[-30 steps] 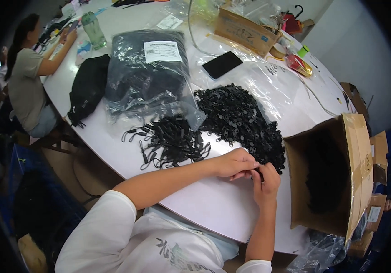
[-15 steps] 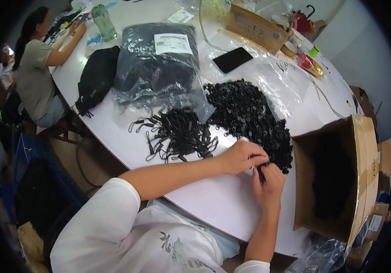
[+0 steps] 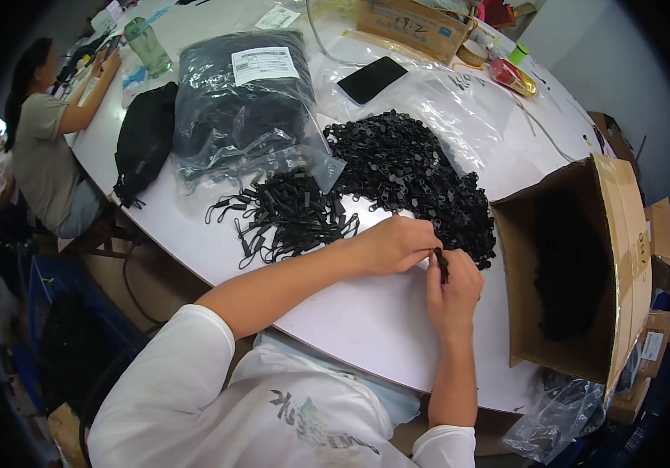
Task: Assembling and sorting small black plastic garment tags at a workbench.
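- Head view: left hand (image 3: 393,243) and right hand (image 3: 453,287) pinch one small black zipper slider (image 3: 441,262) together.
- Risk: slider slips, drops into black slider pile (image 3: 405,175) beside, gets lost.

I see a clear plastic bag (image 3: 245,109) of black parts bearing a white label (image 3: 265,64). A dark-screened phone (image 3: 371,79) lies beyond; an open brown carton (image 3: 615,265) stands right.
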{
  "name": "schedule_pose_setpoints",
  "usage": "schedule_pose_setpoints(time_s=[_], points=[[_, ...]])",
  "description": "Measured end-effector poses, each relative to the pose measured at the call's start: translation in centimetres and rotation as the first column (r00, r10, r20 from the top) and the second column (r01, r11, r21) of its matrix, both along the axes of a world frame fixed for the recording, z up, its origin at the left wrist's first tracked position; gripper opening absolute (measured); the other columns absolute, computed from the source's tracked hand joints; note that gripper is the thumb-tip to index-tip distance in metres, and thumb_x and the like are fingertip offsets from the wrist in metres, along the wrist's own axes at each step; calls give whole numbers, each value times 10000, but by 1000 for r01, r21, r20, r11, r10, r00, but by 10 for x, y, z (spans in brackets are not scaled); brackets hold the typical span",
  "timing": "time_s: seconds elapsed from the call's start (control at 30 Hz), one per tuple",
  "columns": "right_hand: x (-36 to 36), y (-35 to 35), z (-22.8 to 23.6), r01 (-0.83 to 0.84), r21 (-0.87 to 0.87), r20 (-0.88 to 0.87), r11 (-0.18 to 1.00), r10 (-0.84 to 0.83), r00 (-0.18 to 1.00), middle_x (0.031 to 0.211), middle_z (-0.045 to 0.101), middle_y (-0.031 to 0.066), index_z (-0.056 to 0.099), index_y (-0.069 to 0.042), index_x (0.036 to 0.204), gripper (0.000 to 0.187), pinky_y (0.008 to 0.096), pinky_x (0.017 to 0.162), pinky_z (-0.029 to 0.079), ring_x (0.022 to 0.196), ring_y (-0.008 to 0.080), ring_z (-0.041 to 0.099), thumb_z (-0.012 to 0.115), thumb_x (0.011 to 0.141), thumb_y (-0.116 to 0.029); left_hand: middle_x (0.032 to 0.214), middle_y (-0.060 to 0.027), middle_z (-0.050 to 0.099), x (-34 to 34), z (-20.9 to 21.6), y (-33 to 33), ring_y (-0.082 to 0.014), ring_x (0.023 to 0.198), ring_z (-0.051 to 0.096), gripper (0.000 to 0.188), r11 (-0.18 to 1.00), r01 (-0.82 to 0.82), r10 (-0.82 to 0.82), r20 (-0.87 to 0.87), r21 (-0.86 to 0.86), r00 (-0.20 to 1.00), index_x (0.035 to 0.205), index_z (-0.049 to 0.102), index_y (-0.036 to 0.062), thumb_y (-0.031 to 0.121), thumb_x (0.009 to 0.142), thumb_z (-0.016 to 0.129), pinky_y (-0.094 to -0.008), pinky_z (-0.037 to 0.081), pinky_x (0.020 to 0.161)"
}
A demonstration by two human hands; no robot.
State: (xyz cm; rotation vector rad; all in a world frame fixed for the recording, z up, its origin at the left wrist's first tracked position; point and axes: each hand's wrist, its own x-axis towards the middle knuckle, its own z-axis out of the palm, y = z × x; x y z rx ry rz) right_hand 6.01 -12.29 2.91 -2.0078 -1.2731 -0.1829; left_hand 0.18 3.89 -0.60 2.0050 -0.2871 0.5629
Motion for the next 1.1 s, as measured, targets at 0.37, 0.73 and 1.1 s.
schedule_pose_setpoints(time_s=[0.37,0.73,1.1], points=[[6,-3,0,18,-241,-112,970,-47,993,730,559,183,561,22,783,75,430,599,419,676,383,549,581,807,-46,780,-122,651,2,0,9,-297,689,635,175,988,93,-94,0,126,996,923,660,-3,9,749,660,-363,508,615],[2,1,0,53,-224,5,973,-53,999,690,552,139,527,-27,727,120,436,570,432,630,340,558,606,796,-86,783,-124,658,3,1,6,-244,678,647,113,973,-209,203,62,102,977,863,640,-21,60,788,659,-327,507,601],[3,-2,-3,36,-132,-323,991,-78,943,581,535,119,548,13,708,123,310,472,394,474,211,506,627,776,-54,792,-37,585,-3,23,1,-132,742,539,80,934,-49,29,-63,-353,998,837,669,51,62,766,703,-257,425,682]])
